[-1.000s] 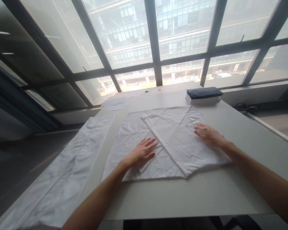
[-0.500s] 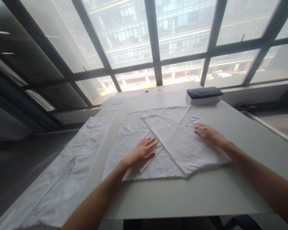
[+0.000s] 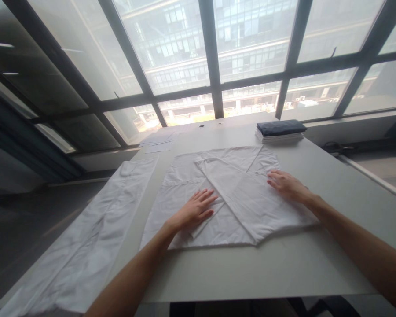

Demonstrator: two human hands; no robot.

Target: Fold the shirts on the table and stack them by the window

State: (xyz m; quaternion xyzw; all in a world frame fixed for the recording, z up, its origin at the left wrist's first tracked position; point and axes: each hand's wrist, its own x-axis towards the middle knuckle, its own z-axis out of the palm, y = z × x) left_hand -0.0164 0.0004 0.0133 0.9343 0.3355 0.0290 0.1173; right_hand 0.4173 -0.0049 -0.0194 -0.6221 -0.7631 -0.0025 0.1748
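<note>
A white garment (image 3: 240, 189), perhaps a shirt, lies spread on the white table (image 3: 251, 273) with parts folded across its middle. My left hand (image 3: 196, 209) rests on its left half, palm down and fingers spread. On the right side of the cloth lies my right hand (image 3: 287, 185), flat, with fingers stretched toward the garment's far right edge. Neither hand grips anything. The palms hide small patches of the fabric beneath them.
Another white garment (image 3: 95, 229) lies along the table's left side, reaching its front corner. At the far right is a stack of folded cloth with a dark blue piece (image 3: 280, 127) on top. Paper sheets (image 3: 158, 143) lie at the far left, near the windows.
</note>
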